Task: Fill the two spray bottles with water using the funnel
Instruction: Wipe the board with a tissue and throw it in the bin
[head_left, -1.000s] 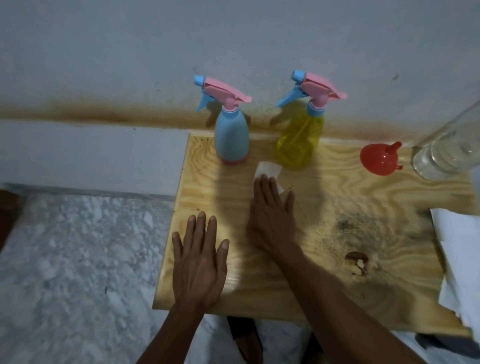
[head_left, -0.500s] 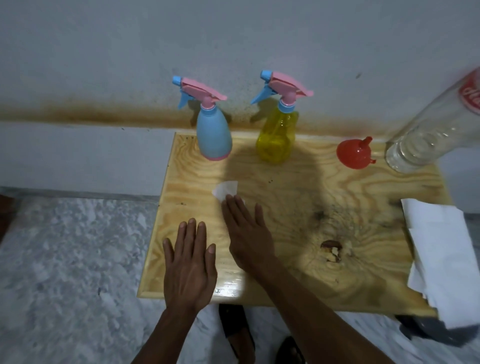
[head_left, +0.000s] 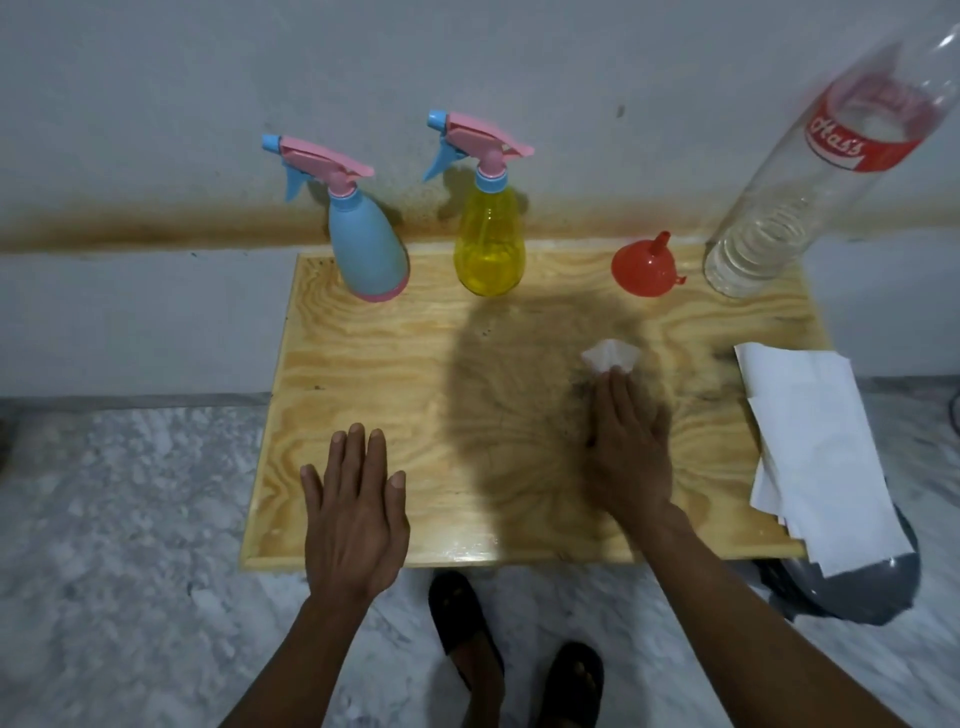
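Note:
A blue spray bottle (head_left: 368, 248) and a yellow spray bottle (head_left: 488, 244), both with pink trigger heads, stand at the back of the wooden table (head_left: 415, 374). A red funnel (head_left: 643, 269) lies mouth down to their right. Beside it stands a large clear bottle (head_left: 810, 171) with a red label and water in its lower part. My right hand (head_left: 626, 447) presses flat on a small white tissue (head_left: 609, 355) at the table's middle right. My left hand (head_left: 356, 512) rests flat, fingers spread, at the front left edge.
A stack of white paper towels (head_left: 815, 447) overhangs the table's right front corner, above a grey object (head_left: 857, 592) on the floor. A grey wall rises right behind the table. Marble floor lies to the left, and two dark sandals (head_left: 467, 629) show below the table's front edge.
My right hand has slid the tissue from near the spray bottles, across the table, to the middle right. My left hand has stayed flat at the front edge.

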